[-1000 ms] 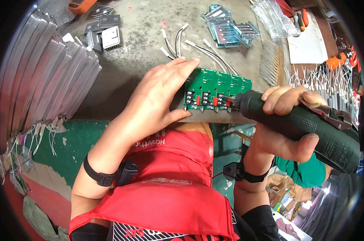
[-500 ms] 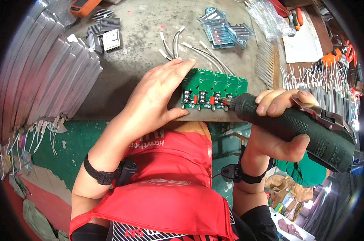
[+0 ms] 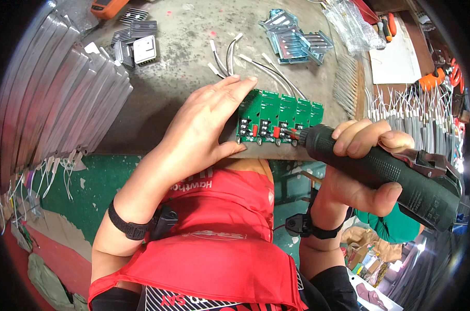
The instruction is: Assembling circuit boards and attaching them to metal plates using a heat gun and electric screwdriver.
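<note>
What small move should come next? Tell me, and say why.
Probably settle the black driver tip-first onto the third terminal block from left: the right hand points it there, contact is unclear, and the left hand spans the green boards' left end.

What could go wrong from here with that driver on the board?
The black power driver reaches in among small red parts, so a slip might chip one. The left hand is at only one end of the green circuit board, so the other end could twist. The board also lies near the front edge of the table, so it might slide off.
</note>
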Available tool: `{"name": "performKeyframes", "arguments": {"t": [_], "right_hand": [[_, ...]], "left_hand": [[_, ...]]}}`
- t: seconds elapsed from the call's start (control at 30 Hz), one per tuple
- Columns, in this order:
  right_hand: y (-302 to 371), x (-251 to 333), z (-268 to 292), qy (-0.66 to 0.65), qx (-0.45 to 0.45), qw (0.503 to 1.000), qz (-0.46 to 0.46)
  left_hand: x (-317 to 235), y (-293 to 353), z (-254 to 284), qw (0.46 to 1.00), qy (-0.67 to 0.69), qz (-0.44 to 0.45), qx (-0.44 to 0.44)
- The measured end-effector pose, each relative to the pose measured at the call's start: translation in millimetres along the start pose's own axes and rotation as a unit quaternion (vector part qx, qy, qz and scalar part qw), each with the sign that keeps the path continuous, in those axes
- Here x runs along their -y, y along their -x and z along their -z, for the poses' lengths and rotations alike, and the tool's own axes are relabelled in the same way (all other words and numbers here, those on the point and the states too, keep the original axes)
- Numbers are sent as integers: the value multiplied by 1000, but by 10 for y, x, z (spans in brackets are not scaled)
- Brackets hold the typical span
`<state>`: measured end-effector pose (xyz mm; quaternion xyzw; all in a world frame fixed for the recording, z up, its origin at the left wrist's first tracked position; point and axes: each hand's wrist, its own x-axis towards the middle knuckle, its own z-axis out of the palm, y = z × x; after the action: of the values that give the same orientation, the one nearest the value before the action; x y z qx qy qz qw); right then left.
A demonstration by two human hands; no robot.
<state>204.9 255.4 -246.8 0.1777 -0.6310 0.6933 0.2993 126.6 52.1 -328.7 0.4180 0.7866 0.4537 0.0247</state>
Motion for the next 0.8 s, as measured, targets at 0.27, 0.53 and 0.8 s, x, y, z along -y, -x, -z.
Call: {"name": "performKeyframes", "arguments": {"t": [0.27, 0.53, 0.8], "right_hand": [[3, 57, -9, 20, -13, 1000, -7], [84, 104, -33, 62, -24, 997, -30], [80, 80, -38, 39, -27, 999, -11]], "left_hand": [[13, 3, 0, 1000, -3, -10, -4], [15, 9, -14, 1000, -9, -11, -4], [15, 12, -14, 1000, -12, -9, -6]]}}
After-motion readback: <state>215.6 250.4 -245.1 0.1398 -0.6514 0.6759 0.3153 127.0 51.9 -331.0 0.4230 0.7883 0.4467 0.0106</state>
